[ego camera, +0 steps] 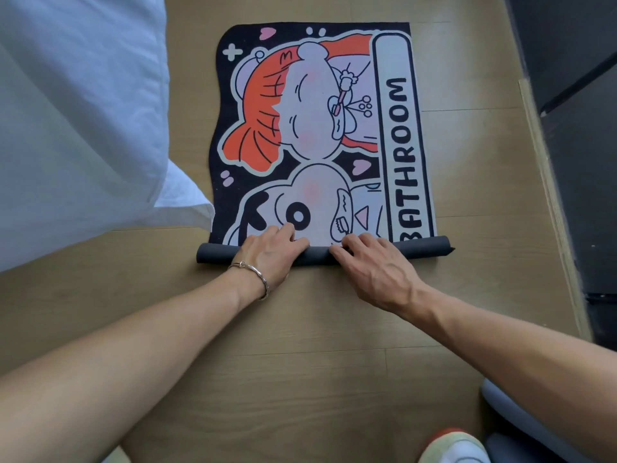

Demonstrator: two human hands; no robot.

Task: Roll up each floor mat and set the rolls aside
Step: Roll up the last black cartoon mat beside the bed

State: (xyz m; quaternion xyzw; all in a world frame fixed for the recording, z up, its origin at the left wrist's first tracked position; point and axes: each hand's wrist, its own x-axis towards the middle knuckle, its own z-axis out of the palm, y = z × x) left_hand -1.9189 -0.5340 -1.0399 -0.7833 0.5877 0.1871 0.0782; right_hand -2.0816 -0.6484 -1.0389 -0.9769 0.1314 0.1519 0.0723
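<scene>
Head view, looking down. One wooden floor (pixel 300 362) fills the field. One white bed sheet (pixel 76 128) hangs in at 10 o'clock, its lowest corner touching the mat's left edge. One block of dark furniture (pixel 574 128) stands along the edge from 1 to 3 o'clock.

One floor mat (pixel 310 128) lies flat on the floor from centre toward 12 o'clock. It has a black ground with two cartoon figures, one of them orange-haired. A single white panel along its right side reads "BATHROOM". The near end of the mat, at 6 o'clock from the print, is turned into one short dark grey roll (pixel 427 250) lying crosswise on the floor.

Two bare hands are on the roll. The left hand (pixel 270 253) and right hand (pixel 377 265) sit side by side at its middle. The grip of each is closed over the roll, fingers bent across its top.

One silver bracelet (pixel 260 274) circles the left wrist. One shoe (pixel 450 446), orange and white, shows at 5 o'clock.
</scene>
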